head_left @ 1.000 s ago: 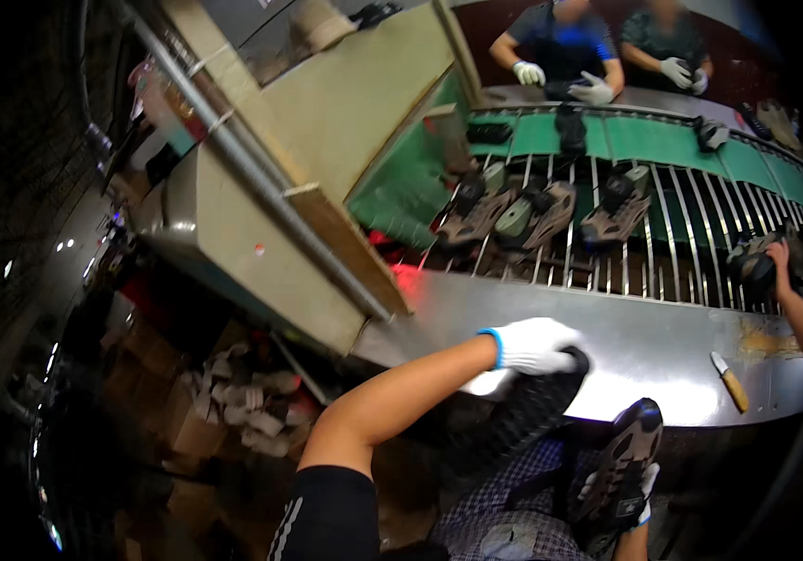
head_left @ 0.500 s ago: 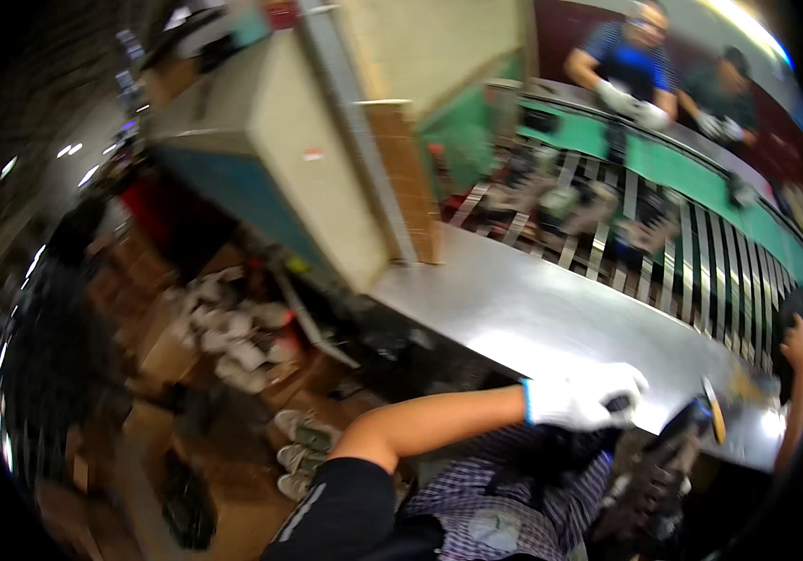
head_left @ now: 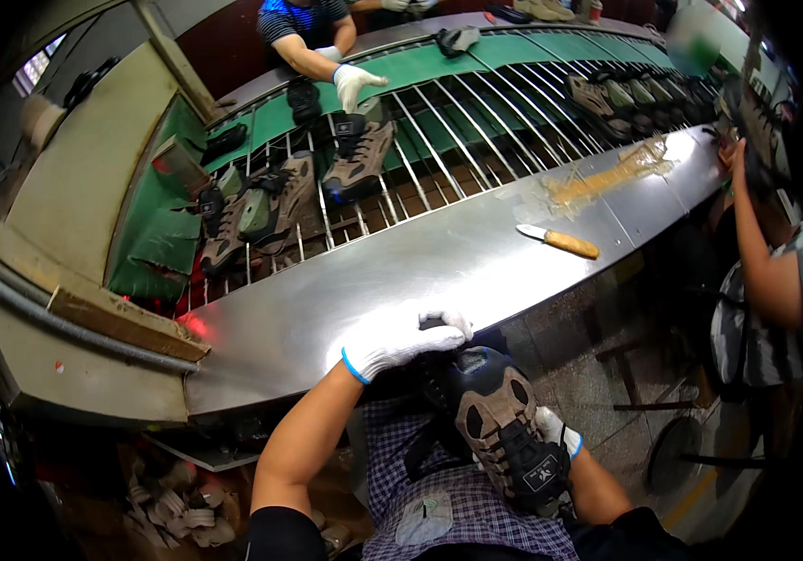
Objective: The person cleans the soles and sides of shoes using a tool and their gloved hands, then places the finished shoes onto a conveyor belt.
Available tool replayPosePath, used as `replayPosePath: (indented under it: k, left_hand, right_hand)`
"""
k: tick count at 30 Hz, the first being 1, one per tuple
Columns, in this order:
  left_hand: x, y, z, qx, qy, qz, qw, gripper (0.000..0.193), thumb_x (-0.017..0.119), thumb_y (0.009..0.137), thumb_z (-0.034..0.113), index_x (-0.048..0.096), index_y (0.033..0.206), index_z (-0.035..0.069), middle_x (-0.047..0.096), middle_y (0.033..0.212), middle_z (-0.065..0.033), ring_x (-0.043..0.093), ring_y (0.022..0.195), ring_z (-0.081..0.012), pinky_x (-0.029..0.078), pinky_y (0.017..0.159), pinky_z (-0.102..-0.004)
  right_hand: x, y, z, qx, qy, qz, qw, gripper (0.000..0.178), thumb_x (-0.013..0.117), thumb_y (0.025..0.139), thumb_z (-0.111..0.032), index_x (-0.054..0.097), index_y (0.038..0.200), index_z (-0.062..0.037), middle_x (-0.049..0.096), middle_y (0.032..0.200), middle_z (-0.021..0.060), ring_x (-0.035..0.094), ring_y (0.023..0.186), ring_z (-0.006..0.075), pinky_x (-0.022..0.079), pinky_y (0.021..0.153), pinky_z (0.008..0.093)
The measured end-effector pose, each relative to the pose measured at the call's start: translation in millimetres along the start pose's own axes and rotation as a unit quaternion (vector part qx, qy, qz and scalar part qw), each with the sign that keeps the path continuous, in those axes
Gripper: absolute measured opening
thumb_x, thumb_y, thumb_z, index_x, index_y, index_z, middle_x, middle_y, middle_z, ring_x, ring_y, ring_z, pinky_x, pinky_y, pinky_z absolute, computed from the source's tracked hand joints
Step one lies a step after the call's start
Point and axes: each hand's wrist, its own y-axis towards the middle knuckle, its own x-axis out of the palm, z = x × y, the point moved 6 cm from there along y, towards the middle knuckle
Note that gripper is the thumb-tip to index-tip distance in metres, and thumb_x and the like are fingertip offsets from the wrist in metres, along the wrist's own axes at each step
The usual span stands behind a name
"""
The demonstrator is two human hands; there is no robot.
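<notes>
A brown and black lace-up shoe lies over my lap, toe toward the metal ledge. My right hand, in a white glove, grips its side; the shoe hides part of the fingers. My left hand, in a white glove with a blue cuff, is just left of the toe with curled fingers. Something dark shows under those fingers, too hidden to name. A short knife with a yellowish handle rests on the metal ledge beyond the shoe.
Beyond the ledge runs a conveyor of metal rods carrying several shoes. A co-worker's gloved hand reaches over it. Another person's arm is at right. Brownish tape sticks to the ledge. A cream cabinet stands left.
My view has swung right. The shoe and my right hand now show more fully on my lap. My left hand is now close by the toe, its fingers still curled.
</notes>
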Motion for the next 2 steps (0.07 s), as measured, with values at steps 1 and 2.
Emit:
replayPosePath:
  k: [1,2]
  left_hand:
    - [2.7,7.2,6.1,0.010,0.017,-0.013,1.000,0.021,0.080,0.094,0.024,0.075,0.098,0.004,0.075,0.112,-0.0099,0.065,0.122,-0.0298,0.049,0.113,-0.0459]
    - [6.4,13.4,13.1,0.019,0.034,-0.026,0.999,0.024,0.080,0.094,0.028,0.076,0.099,0.005,0.075,0.112,-0.0105,0.065,0.124,-0.0306,0.048,0.114,-0.0468]
  right_hand:
    - [-6.2,0.8,2.4,-0.004,0.047,-0.028,0.998,0.095,0.076,0.093,-0.057,0.041,0.162,-0.0009,0.052,0.158,0.0253,0.058,0.140,0.0390,0.052,0.115,0.0550]
    - [-14.6,-1.7,6.2,-0.007,0.053,-0.026,0.998,0.095,0.076,0.093,-0.057,0.041,0.162,-0.0009,0.052,0.158,0.0253,0.058,0.140,0.0390,0.052,0.115,0.0550]
